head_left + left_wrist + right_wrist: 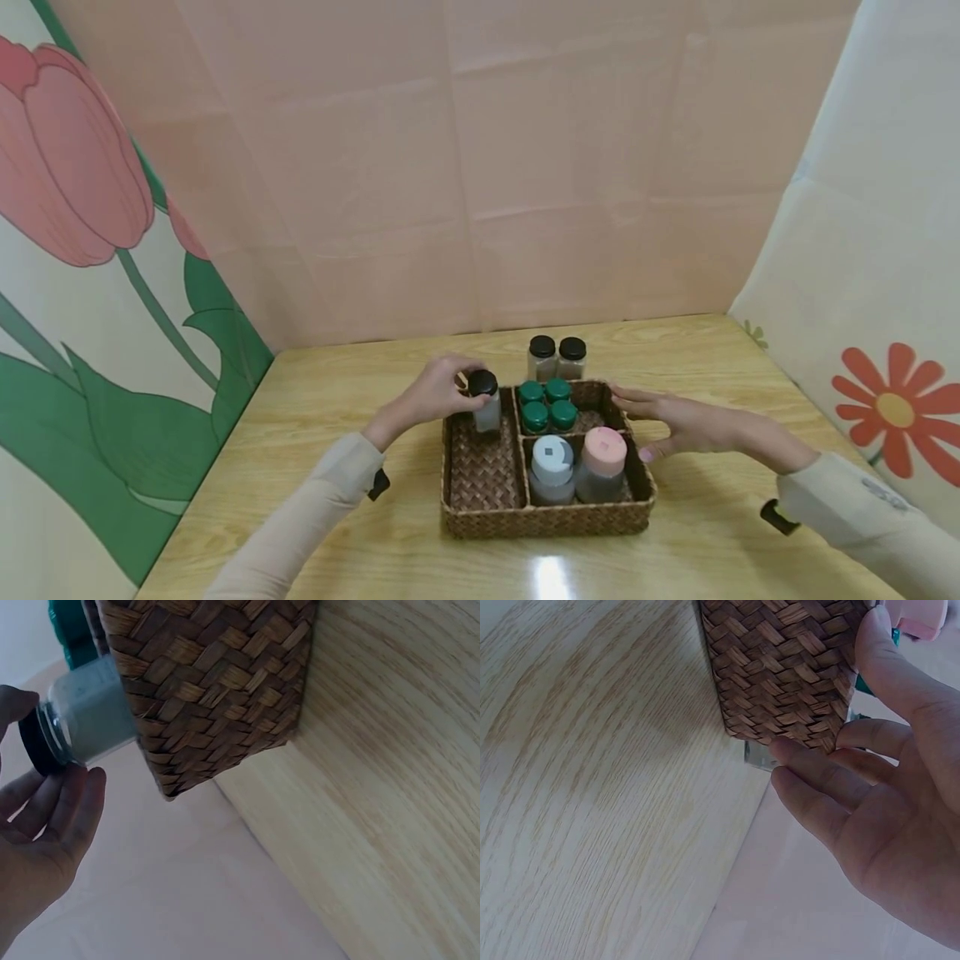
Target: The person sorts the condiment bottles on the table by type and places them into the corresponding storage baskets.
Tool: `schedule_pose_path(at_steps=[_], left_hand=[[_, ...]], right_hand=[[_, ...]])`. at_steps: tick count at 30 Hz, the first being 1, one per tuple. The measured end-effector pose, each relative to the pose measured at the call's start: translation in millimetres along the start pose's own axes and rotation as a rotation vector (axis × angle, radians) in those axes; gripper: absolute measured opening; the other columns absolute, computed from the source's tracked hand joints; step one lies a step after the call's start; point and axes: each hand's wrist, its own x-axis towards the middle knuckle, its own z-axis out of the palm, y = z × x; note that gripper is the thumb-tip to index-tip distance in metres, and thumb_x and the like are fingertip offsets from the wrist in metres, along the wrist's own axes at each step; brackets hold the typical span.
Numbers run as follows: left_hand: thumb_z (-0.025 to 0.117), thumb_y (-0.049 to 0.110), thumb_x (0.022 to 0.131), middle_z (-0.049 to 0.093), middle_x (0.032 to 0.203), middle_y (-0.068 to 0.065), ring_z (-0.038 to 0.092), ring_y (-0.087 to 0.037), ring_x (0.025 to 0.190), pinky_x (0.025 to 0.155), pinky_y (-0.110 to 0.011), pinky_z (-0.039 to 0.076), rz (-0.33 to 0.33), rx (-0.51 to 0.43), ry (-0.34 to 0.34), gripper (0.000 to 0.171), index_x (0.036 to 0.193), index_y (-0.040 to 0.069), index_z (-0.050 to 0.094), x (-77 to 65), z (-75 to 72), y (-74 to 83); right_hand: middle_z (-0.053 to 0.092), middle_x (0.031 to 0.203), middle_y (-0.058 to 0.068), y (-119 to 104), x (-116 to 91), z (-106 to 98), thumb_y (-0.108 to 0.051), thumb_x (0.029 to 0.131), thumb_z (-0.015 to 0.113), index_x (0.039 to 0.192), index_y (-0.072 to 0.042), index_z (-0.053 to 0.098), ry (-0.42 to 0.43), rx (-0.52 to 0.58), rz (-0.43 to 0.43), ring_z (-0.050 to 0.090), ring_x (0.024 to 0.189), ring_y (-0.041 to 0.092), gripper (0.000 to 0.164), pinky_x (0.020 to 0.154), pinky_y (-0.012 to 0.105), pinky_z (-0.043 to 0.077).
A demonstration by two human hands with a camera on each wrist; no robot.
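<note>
Brown wicker makes up the three-part basket (547,522) I am watching, set on the wood-grain worktop (705,517) well apart from both back corners. From my end I see the left hand (442,390) holding a black-lidded jar (487,415), its thumb on one side of the lid and its fingers on the other. That jar has its lower part inside the long left compartment, near the basket's back left corner; I cannot tell whether its base touches the woven floor. I have the right hand (678,419) at the opposite wall, spread wide, with its thumb at the rim and fingertips against the wicker near the back right corner.

In the back right compartment I count four green-lidded jars (535,417), grouped toward its left side. The front right compartment carries a white-lidded jar (552,471) and, just beside it to the right, a pink-lidded jar (602,467). Between the basket and the worktop's back edge, two more jars with black lids (542,358) stand upright side by side. Beyond that edge I see a peach cloth (480,167).
</note>
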Motion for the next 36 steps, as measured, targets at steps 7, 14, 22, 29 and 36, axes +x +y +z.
schedule_pose_path(at_steps=[7, 14, 22, 29, 36], left_hand=[[0.076, 0.020, 0.088, 0.068, 0.104, -0.001, 0.062, -0.011, 0.089, 0.071, -0.023, 0.055, 0.005, 0.030, -0.025, 0.033, 0.119, 0.009, 0.069, -1.0, 5.2, -4.4], [0.076, 0.020, 0.088, 0.069, 0.110, -0.007, 0.064, -0.016, 0.094, 0.074, -0.026, 0.056, -0.008, 0.051, -0.026, 0.041, 0.124, 0.003, 0.067, -1.7, 5.9, -7.3], [0.076, 0.021, 0.089, 0.068, 0.114, -0.008, 0.063, -0.018, 0.096, 0.077, -0.028, 0.057, -0.014, 0.052, -0.032, 0.042, 0.126, 0.004, 0.066, -2.3, 6.9, -10.0], [0.076, 0.019, 0.089, 0.070, 0.109, -0.007, 0.065, -0.018, 0.093, 0.074, -0.028, 0.056, -0.011, 0.037, -0.038, 0.038, 0.123, 0.004, 0.067, -3.7, 10.0, -12.5], [0.075, 0.015, 0.089, 0.070, 0.109, -0.010, 0.066, -0.018, 0.088, 0.069, -0.026, 0.054, -0.035, -0.010, -0.064, 0.039, 0.124, 0.002, 0.066, -4.6, 12.0, -14.2]], right_hand=[[0.016, 0.157, 0.033, -1, 0, 1, -0.043, 0.089, 0.069, 0.149, 0.012, 0.032, 0.013, -0.006, -0.006, 0.034, 0.135, 0.050, 0.089, 0.101, 0.066, 0.036], [0.016, 0.157, 0.031, 0, 2, 2, -0.044, 0.089, 0.069, 0.148, 0.013, 0.031, 0.010, -0.016, 0.006, 0.032, 0.136, 0.049, 0.090, 0.101, 0.066, 0.036], [0.014, 0.158, 0.030, 1, 1, 2, -0.047, 0.088, 0.068, 0.149, 0.011, 0.030, -0.009, -0.003, 0.032, 0.032, 0.137, 0.048, 0.093, 0.102, 0.067, 0.034], [0.015, 0.158, 0.030, 0, 1, 1, -0.047, 0.089, 0.068, 0.150, 0.011, 0.030, -0.007, -0.003, 0.032, 0.034, 0.136, 0.048, 0.093, 0.102, 0.066, 0.035], [0.015, 0.158, 0.030, -1, 0, 1, -0.046, 0.088, 0.069, 0.149, 0.011, 0.031, -0.006, -0.004, 0.034, 0.035, 0.136, 0.047, 0.092, 0.102, 0.064, 0.037]])
